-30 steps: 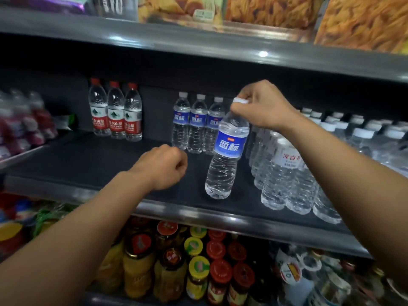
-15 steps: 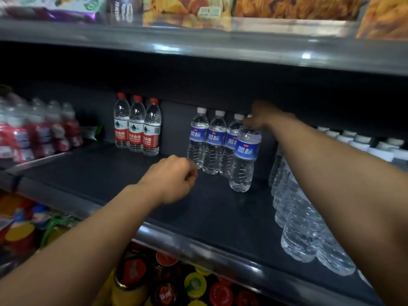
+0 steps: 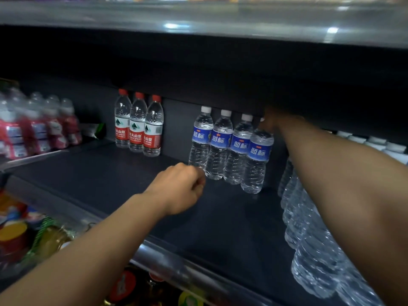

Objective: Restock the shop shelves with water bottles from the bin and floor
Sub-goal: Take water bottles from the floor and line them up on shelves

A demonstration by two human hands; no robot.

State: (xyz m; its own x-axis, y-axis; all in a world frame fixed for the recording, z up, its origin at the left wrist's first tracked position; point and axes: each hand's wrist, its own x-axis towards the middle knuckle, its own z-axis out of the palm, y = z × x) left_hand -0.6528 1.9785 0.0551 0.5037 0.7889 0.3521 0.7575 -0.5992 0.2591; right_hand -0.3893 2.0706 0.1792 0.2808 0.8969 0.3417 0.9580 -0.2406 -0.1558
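A clear water bottle with a blue label (image 3: 256,160) stands at the back of the dark shelf (image 3: 123,184), at the right end of a row of three like bottles (image 3: 220,146). My right hand (image 3: 272,122) reaches deep under the upper shelf and grips this bottle by its cap. My left hand (image 3: 181,188) hovers over the shelf in a loose fist with nothing in it, just in front of the row.
Three red-capped bottles (image 3: 138,124) stand at the back left. Packs of red-labelled bottles (image 3: 37,127) fill the far left. Rows of clear bottles (image 3: 309,239) run along the right under my arm. Jars and cans (image 3: 19,237) sit on the lower shelf.
My right hand has carried the blue-label bottle from the front of the shelf to the back, beside the row of three. The left fist has stayed in place.
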